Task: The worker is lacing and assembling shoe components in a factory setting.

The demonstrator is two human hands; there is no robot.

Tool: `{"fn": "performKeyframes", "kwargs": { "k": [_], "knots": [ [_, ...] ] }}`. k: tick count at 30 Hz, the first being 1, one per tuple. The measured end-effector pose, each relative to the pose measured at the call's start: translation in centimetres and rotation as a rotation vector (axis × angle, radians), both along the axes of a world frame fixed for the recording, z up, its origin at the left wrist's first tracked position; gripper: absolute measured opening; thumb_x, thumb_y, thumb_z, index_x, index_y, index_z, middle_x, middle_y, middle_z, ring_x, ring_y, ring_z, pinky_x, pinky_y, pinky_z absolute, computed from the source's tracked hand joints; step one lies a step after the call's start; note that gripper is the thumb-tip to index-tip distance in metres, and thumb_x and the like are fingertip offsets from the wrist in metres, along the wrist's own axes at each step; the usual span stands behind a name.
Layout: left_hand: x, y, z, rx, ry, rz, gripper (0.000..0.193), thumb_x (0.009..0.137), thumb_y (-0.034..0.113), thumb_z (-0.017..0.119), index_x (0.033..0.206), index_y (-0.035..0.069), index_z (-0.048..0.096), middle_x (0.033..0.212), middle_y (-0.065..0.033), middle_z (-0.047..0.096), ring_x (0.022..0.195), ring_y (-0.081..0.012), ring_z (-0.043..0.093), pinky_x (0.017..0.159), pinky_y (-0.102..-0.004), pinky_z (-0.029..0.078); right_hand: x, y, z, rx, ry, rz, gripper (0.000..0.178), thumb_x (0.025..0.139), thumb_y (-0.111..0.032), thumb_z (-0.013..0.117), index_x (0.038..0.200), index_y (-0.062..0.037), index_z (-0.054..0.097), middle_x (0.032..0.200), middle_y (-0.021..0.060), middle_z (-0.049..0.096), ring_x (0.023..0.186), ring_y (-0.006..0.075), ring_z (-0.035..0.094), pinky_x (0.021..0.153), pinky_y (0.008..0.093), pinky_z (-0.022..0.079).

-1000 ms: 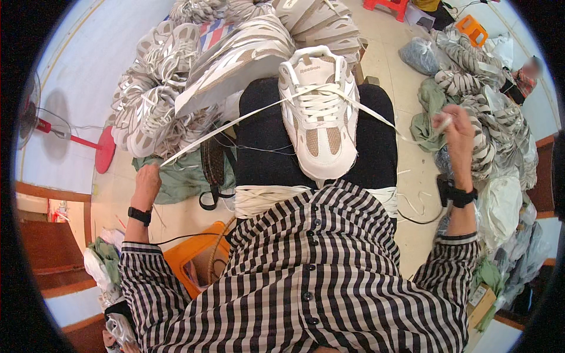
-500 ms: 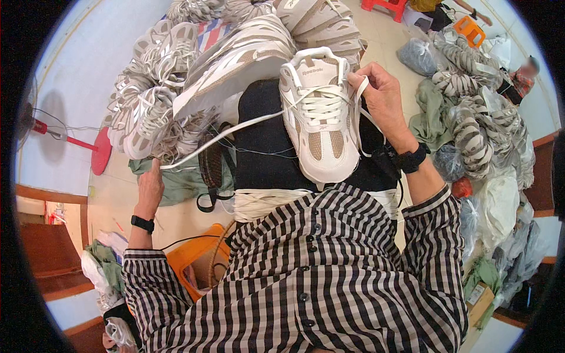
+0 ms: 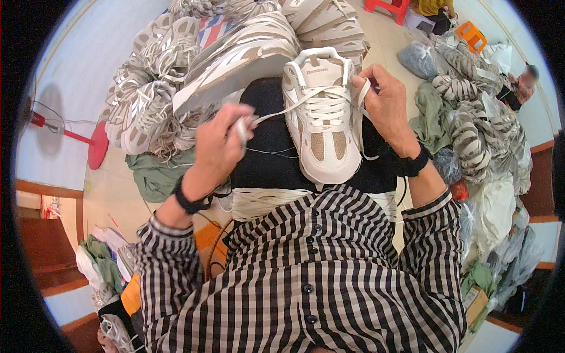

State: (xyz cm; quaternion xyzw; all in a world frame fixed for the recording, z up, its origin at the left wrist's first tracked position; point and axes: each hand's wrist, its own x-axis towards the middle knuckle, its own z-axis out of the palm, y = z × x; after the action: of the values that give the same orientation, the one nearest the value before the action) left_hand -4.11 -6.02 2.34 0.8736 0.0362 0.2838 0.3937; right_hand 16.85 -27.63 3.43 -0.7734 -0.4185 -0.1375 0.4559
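Tipping of the pale sneaker (image 3: 325,140), which is being borne on a black cover (image 3: 265,167) at the upper centre of the frame, is possibly being risked by uneven pull on its lace (image 3: 323,110), as its body is being clasped by neither hand. At centre left, the lace is being gripped by the left hand (image 3: 218,144), blurred and curled; right of the sneaker, a lace loop is being pinched between thumb and forefinger of the right hand (image 3: 385,106).
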Motion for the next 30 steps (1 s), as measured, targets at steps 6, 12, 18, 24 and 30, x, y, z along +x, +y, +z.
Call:
{"fn": "performKeyframes", "kwargs": {
  "k": [6, 12, 18, 24, 30],
  "knots": [
    [7.0, -2.2, -0.5, -0.317, -0.122, -0.009, 0.008, 0.086, 0.006, 0.059, 0.093, 0.002, 0.063, 0.075, -0.0008, 0.061, 0.066, -0.0057, 0.054, 0.061, -0.0214, 0.045, -0.3, 0.3, 1.4, -0.149, -0.291, 0.0, 0.013, 0.079, -0.009, 0.064, 0.078, -0.0016, 0.053, 0.072, 0.0164, 0.056, 0.069, 0.0354, 0.056, 0.06, 0.0419, 0.043],
    [8.2, -2.8, -2.2, -0.244, -0.153, 0.062, 0.008, 0.086, 0.006, 0.061, 0.092, 0.002, 0.063, 0.075, -0.0005, 0.062, 0.067, -0.0057, 0.055, 0.062, -0.0215, 0.046, 0.1, 0.6, 0.6, -0.154, -0.308, -0.005, 0.013, 0.081, -0.01, 0.064, 0.081, -0.0012, 0.054, 0.072, 0.0131, 0.058, 0.065, 0.0274, 0.057, 0.06, 0.0366, 0.045],
    [8.6, -2.8, -2.9, -0.367, -0.167, 0.046, 0.008, 0.086, 0.006, 0.061, 0.092, 0.002, 0.063, 0.074, -0.0011, 0.063, 0.068, -0.0064, 0.056, 0.063, -0.022, 0.047, 0.6, 0.2, 0.4, -0.016, 0.47, 0.147, 0.017, 0.086, -0.016, 0.064, 0.078, -0.0029, 0.056, 0.07, -0.0044, 0.053, 0.066, 0.0045, 0.046, 0.059, 0.0209, 0.038],
    [8.5, -2.7, -2.5, -0.168, -0.226, 0.049, 0.01, 0.084, 0.005, 0.061, 0.094, 0.003, 0.062, 0.075, -0.0037, 0.064, 0.068, -0.009, 0.057, 0.064, -0.0242, 0.047, 0.5, 0.2, 0.5, -0.024, 0.445, 0.152, 0.019, 0.086, -0.018, 0.064, 0.078, -0.0029, 0.056, 0.07, -0.0043, 0.053, 0.066, 0.0043, 0.045, 0.058, 0.0203, 0.037],
    [8.8, -2.3, -2.2, -0.093, -0.237, 0.017, 0.012, 0.082, 0.003, 0.06, 0.094, 0.002, 0.061, 0.076, -0.009, 0.065, 0.069, -0.0162, 0.061, 0.066, -0.0279, 0.048, 0.7, 0.2, 0.5, -0.018, 0.495, 0.146, 0.019, 0.085, -0.019, 0.065, 0.077, -0.0036, 0.057, 0.07, -0.0045, 0.054, 0.065, 0.0042, 0.045, 0.059, 0.0206, 0.038]
  ]
}}
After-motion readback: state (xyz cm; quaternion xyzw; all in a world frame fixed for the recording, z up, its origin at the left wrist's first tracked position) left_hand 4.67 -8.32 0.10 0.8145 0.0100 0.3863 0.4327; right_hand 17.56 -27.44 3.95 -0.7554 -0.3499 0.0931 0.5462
